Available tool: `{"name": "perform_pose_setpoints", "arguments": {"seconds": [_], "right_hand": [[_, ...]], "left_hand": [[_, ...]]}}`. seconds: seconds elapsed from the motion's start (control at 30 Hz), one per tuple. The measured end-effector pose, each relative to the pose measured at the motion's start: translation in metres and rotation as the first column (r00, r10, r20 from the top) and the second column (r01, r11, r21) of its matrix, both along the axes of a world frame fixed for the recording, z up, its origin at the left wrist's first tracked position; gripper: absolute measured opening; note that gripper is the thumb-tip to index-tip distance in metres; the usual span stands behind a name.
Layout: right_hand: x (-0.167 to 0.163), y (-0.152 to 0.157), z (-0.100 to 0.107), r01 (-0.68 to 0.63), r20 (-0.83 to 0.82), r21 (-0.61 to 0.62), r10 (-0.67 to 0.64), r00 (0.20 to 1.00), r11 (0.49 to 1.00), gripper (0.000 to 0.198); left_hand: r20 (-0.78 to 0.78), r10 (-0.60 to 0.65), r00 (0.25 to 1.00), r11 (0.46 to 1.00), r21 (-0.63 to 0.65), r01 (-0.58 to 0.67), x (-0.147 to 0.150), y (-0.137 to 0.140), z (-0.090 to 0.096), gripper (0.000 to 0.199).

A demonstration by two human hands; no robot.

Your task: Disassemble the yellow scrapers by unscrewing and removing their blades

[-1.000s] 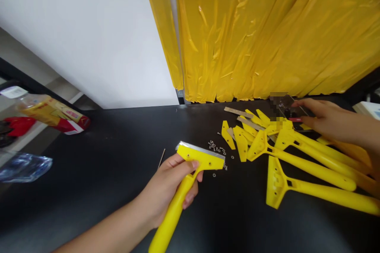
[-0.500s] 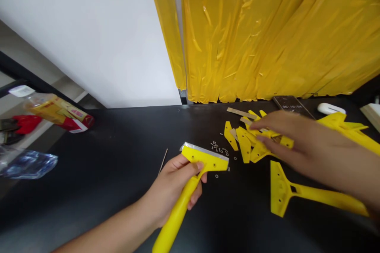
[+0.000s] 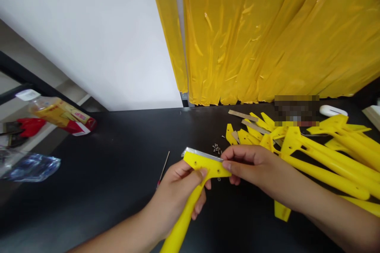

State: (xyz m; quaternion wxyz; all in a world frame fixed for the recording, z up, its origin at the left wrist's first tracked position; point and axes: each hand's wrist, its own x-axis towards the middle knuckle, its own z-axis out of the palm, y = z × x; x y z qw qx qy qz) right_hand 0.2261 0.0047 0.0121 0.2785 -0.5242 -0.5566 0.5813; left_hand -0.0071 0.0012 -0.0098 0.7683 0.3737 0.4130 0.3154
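Note:
My left hand (image 3: 181, 189) is closed around the neck of a yellow scraper (image 3: 204, 164), its thumb pressed on the head. Along the head's far edge runs a silvery blade strip (image 3: 204, 154). With thumb and fingers, my right hand (image 3: 252, 164) pinches the right end of that head; whether a small part sits in the pinch is hidden. Just beyond the head are several small screws (image 3: 216, 149). Left of my left hand lies a thin screwdriver (image 3: 164, 168), its shaft pointing away from me.
Yellow scraper handles (image 3: 332, 154) are piled on the right of the black table (image 3: 127, 146), beside loose yellow plates (image 3: 230, 134) and a brownish strip (image 3: 242, 115). A white oval object (image 3: 333, 110) sits at the back. To the left are a drink bottle (image 3: 62, 112) and clear plastic (image 3: 35, 166).
My right hand has moved left from the pile of yellow parts to the scraper head and pinches its right end. My left hand keeps its hold on the scraper.

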Motion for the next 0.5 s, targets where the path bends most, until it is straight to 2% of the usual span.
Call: {"name": "perform_pose_setpoints", "arguments": {"seconds": [0.17, 0.33, 0.4, 0.5], "right_hand": [[0.000, -0.004, 0.001, -0.018, 0.038, 0.034, 0.017, 0.999, 0.999, 0.029], [0.001, -0.005, 0.002, -0.056, 0.146, 0.121, 0.038, 0.989, 0.991, 0.031], [0.008, -0.004, 0.002, -0.077, 0.207, 0.171, 0.040, 0.977, 0.982, 0.034], [0.027, -0.001, 0.001, -0.078, 0.340, 0.304, -0.032, 0.940, 0.949, 0.031]], "left_hand": [[-0.047, -0.024, 0.999, 0.999, 0.029, 0.025, 0.000, -0.003, -0.002, 0.041], [-0.054, -0.037, 0.998, 0.999, 0.020, 0.038, 0.002, -0.004, 0.002, 0.044], [-0.062, -0.043, 0.997, 0.999, 0.010, 0.044, 0.003, -0.003, 0.003, 0.042], [-0.078, -0.010, 0.997, 1.000, -0.010, 0.009, 0.002, -0.001, 0.004, 0.039]]}}
